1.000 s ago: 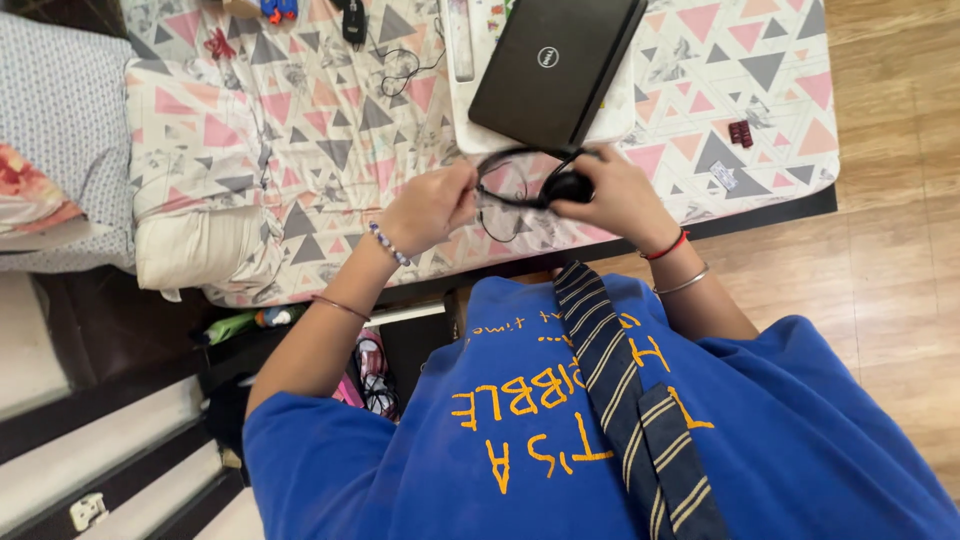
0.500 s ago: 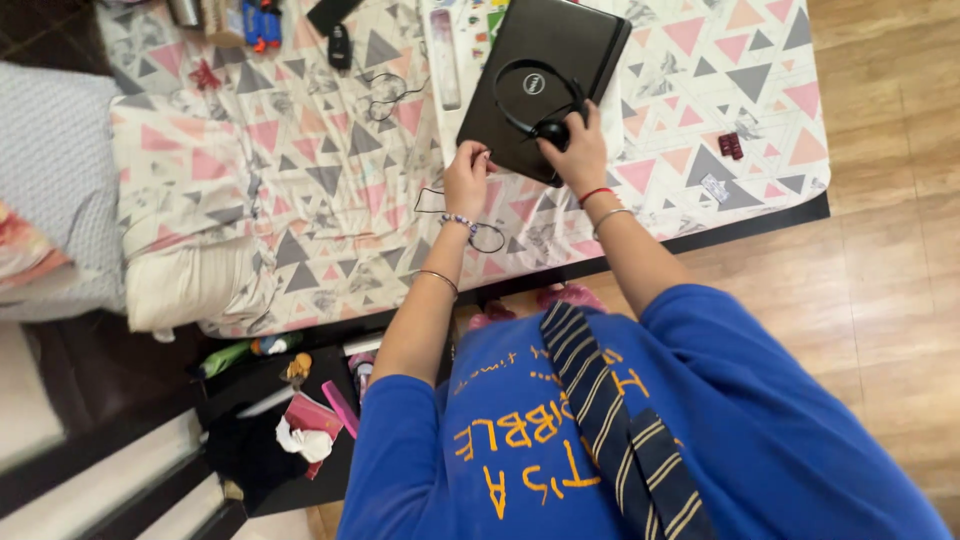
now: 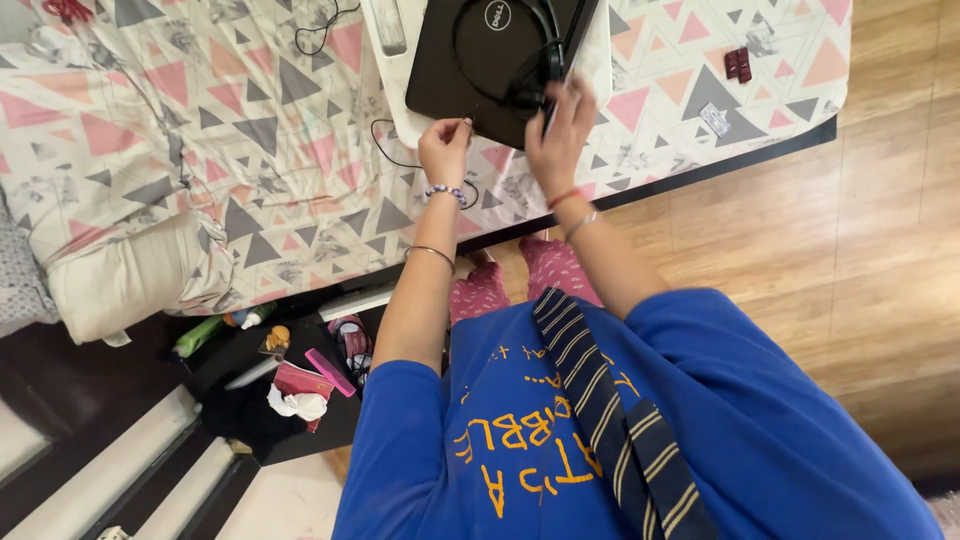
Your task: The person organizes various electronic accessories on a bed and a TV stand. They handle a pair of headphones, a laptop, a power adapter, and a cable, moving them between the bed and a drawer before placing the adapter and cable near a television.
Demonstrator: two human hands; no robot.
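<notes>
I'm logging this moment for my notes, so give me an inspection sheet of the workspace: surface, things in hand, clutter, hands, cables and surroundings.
Surface: bed under a sheet of pink and grey triangles.
Job's things: black headphones lying on a closed black laptop, which sits on a white tray.
Clutter: white remote-like bar; two small dark red items; a small wrapper.
Hands: left hand pinches the thin headphone cable; right hand rests on the headphones at the laptop's near edge.
Cables: that cable loops over the sheet; another black cable lies farther up.
Surroundings: wooden floor; open dark drawer of oddments under the bed; pale pillow.
</notes>
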